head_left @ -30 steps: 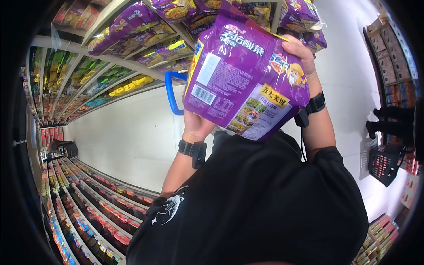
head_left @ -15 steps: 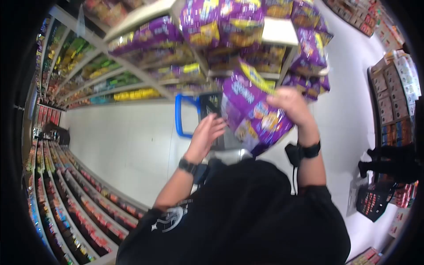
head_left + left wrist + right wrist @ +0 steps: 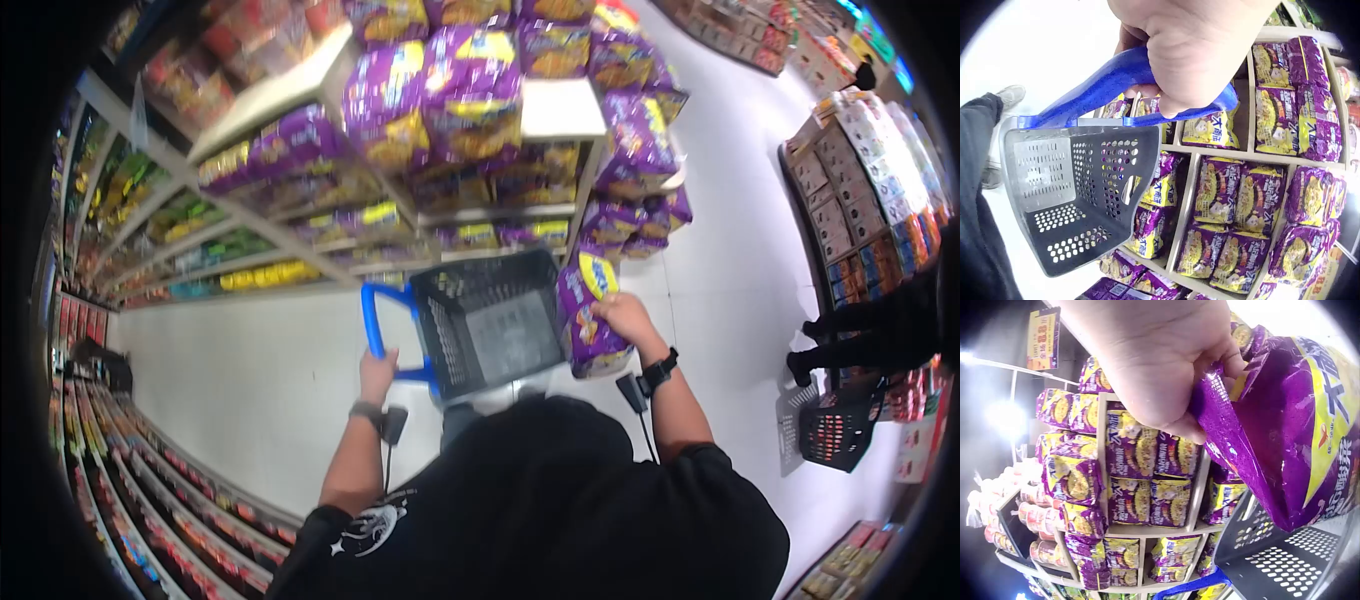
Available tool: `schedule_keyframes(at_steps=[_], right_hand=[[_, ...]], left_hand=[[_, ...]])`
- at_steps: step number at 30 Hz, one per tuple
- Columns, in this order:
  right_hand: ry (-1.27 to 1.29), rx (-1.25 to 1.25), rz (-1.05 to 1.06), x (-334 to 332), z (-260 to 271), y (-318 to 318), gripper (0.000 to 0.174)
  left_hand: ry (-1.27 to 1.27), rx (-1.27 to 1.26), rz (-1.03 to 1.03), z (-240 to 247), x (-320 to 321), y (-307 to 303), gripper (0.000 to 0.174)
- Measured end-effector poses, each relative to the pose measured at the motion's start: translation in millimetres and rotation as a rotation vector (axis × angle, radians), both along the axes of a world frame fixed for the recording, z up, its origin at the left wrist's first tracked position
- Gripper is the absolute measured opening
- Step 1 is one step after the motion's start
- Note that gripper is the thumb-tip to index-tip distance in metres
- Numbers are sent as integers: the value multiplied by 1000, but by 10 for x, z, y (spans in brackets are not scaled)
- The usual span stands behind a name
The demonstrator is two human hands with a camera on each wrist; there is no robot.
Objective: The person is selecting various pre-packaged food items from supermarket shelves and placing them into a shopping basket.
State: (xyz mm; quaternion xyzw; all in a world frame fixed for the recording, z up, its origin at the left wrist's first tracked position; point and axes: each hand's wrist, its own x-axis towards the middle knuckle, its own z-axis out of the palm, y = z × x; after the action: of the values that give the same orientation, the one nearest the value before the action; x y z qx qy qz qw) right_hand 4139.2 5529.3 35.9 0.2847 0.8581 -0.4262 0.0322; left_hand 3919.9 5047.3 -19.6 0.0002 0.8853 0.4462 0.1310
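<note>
My left hand (image 3: 377, 378) grips the blue handle (image 3: 371, 320) of a dark grey shopping basket (image 3: 505, 335) in the head view. The left wrist view shows the fingers curled round the handle, the perforated basket (image 3: 1044, 165) hanging below. My right hand (image 3: 628, 318) holds a purple and yellow bag of instant noodles (image 3: 588, 335) just beyond the basket's right side. In the right wrist view, thumb and fingers pinch the crimped top edge of the noodle bag (image 3: 1297, 444), which overlaps the basket there.
Shelves of matching purple noodle bags (image 3: 470, 95) stand in front, with more stacked at the shelf end (image 3: 635, 145). Boxed goods (image 3: 835, 215) line the aisle at right, where a person's dark-clad legs (image 3: 850, 345) and a black basket (image 3: 842, 430) show. Long shelves (image 3: 170, 470) run along the lower left.
Both hands held the noodle bag up close, back panel showing. My left hand has let go and taken the basket handle; my right hand has lowered the bag beside the basket.
</note>
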Motion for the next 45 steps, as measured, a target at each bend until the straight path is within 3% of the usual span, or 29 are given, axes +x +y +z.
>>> schedule_keyframes(at_steps=[2,4,6,13,15,22,25,27,29,30,32,33,34,37,39,41,43,44,45], right_hand=[[-54,222,142,-62,-217,41,38],[-2,208,184,-157,-469,77,39],[-209,144,164,-333,-389,19,36],[-305,327,379,-727,-1611,-44,36],[-341,356,417,-856,-2079,-88,36],[-602,186,214,-1353,-3297,-730,50],[-612,143,238,-1531,-3286,-984,55],[-695,125,283,-1608,-3550,-1108,62],[-622,140,320,-1475,-4180,-1266,56],[-712,83,227,-1494,-4294,-1394,42],[-637,169,351,-1437,-4569,-1628,35],[-607,214,418,-1404,-4566,-1704,31],[-730,200,424,-1391,-4542,-1742,42],[-722,106,549,-1065,-4683,-1791,37],[-605,50,760,-766,-4845,-1811,31],[-209,18,1026,-582,-4637,-1693,28],[-226,-27,830,-673,-3889,-1558,27],[-520,-373,506,-839,-3347,-1470,26],[-319,-66,643,-695,-3507,-1413,24]], left_hand=[[-10,-48,-23,72,84,97,24],[28,-40,-28,35,135,184,26],[-4,-73,-9,140,231,373,27],[-140,-97,76,363,442,980,28],[-45,-160,50,274,572,931,25],[-186,-84,216,538,799,1134,20],[-183,-73,263,480,810,1127,18],[-280,-73,298,473,782,1119,18],[-211,-99,268,457,751,1133,18],[-212,-110,264,461,731,1137,17],[-154,-88,258,387,759,1105,14],[-174,-86,272,365,753,1108,14],[-195,-82,288,383,751,1117,14],[-241,-74,310,466,690,1165,15],[-206,-50,321,395,738,1144,16],[-220,-32,274,482,709,1170,17],[-230,29,283,491,760,1133,18],[-228,27,275,512,765,1132,21],[-235,-2,250,494,774,1100,23]])
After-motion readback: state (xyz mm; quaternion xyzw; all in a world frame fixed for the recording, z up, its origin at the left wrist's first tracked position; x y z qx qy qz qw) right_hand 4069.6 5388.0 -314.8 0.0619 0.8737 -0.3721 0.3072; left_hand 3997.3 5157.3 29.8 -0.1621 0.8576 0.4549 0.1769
